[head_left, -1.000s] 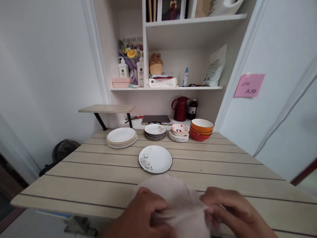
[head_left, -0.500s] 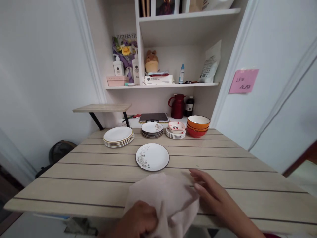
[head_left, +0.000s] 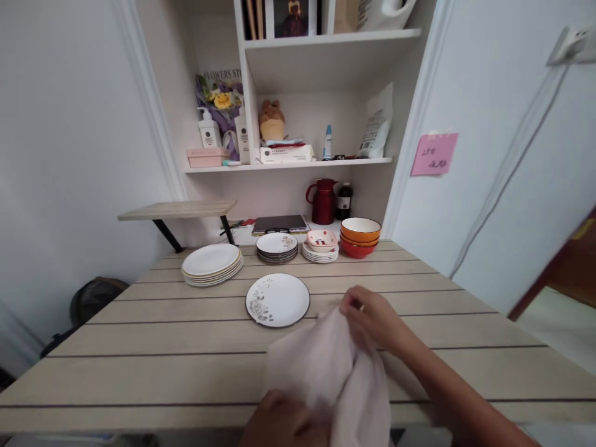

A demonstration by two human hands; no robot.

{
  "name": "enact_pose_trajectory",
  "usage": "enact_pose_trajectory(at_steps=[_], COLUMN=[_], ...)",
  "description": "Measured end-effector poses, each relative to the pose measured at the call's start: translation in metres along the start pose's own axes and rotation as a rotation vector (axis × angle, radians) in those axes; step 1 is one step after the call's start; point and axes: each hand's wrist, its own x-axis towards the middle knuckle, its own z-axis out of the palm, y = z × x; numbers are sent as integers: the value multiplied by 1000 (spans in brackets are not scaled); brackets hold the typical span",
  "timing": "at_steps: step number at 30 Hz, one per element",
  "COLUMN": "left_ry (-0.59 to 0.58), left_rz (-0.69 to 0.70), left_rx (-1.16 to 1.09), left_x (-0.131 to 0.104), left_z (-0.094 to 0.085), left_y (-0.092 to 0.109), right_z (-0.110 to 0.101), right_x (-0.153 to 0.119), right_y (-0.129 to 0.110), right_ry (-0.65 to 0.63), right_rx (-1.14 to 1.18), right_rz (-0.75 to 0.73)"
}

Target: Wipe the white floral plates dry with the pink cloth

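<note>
A pale pinkish cloth [head_left: 316, 360] hangs bunched at the table's near edge. My right hand [head_left: 367, 313] pinches its upper corner between thumb and fingers, lifting it off the tabletop. Lower down, my left hand [head_left: 286, 422] is closed on the cloth's near part, partly cut off by the bottom of the view and a little blurred. Just beyond the cloth lies a single white plate [head_left: 278, 300] with a dark rim and a grey flower pattern; neither hand touches it.
Along the table's [head_left: 162, 366] back stand white plates [head_left: 212, 261], dark-rimmed plates [head_left: 276, 244], small dishes [head_left: 322, 241] and orange and red bowls [head_left: 361, 231]. Behind them are a laptop [head_left: 279, 223], a red jug [head_left: 323, 202] and a dark bottle [head_left: 344, 200]. A raised wooden shelf [head_left: 179, 210] stands at left.
My right hand has gone from open beside the cloth to pinching its corner and raising it. My left hand keeps its hold. The camera view has turned slightly right.
</note>
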Motion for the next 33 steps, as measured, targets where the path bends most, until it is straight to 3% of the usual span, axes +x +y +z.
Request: enact_pose_trajectory(at_steps=[4,8,10,12,14,15,18,21,25,29,33], left_ry=[-13,29,21,-132,-304,-357,-440,-422,-354,-325,-363], left_rz=[2,11,-7,-101,-245,-280,-294,-196,-66,-296,-558], left_rx=[77,53,-2,-90,-144,-166,-196,-203,-400,-445,-170], left_x=[49,58,51,47,48,50,56,51,35,29,38], left_z=[9,37,46,44,35,30,25,30,18,-9,-10], left_y=[18,27,27,26,25,26,31,32,17,-3,-10], right_z=[-40,-68,-76,-77,-67,-58,-18,17,30,32,48], right_x=[28,11,-19,-58,-97,-113,-146,-153,-152,-158,-164], right_y=[33,45,39,28,20,18,24,38,50,55,56], right_ry=[268,373,234,-20,-165,-179,-8,273,301,331,403], right_rx=[-172,-385,-177,107,228,226,-2,-280,-455,-556,-632], right_rz=[113,160,127,68,29,-14,-152,-306,-382,-439,-463])
